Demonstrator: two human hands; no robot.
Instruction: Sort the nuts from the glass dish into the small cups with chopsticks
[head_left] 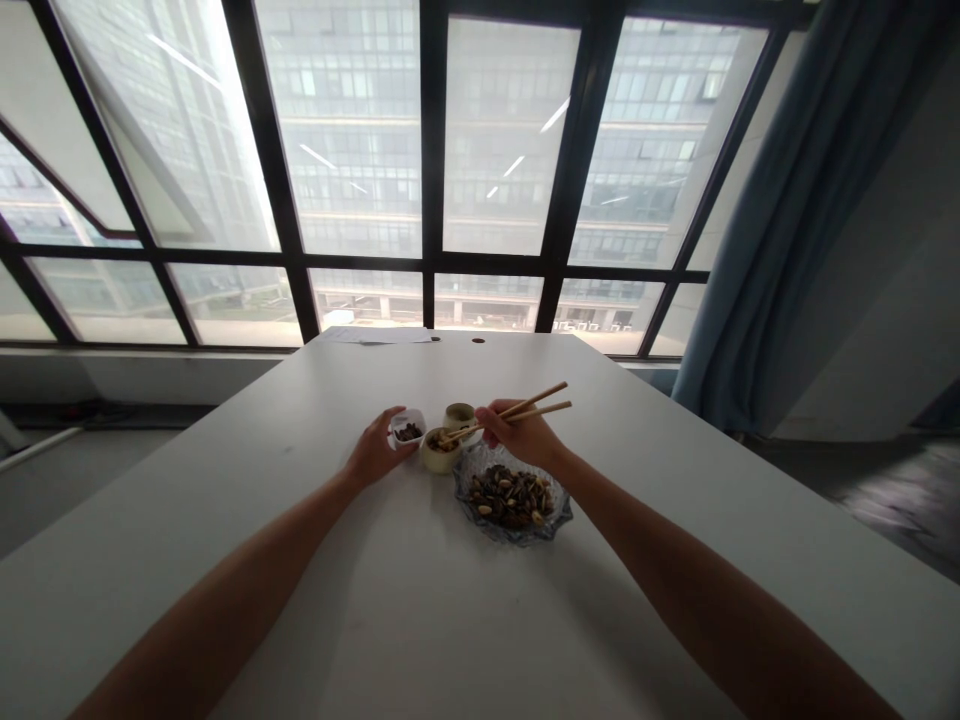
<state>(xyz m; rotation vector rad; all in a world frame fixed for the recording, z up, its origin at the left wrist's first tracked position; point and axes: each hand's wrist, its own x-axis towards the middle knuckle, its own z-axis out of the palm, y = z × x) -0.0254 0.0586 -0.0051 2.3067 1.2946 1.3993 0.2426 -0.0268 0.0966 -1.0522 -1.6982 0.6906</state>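
Note:
My left hand (377,447) is closed around the side of a small white bowl (418,417), which holds dark pieces that look like seeds. In my right hand (521,432) is a pair of wooden chopsticks (544,397). Their tips reach into a small cream-coloured cup (440,463) with mixed bits inside. A second cream cup (459,410) stands just behind it, partly covered by the chopsticks. Below my right hand sits a clear scalloped glass bowl (466,503), filled with a mix of dark seeds and pale nuts.
All of this stands on a long white table (390,600). Sheets of paper (375,335) lie at its far end, near a round cable hole (478,341). Large black-framed windows rise beyond, and a blue curtain (772,230) hangs at the right.

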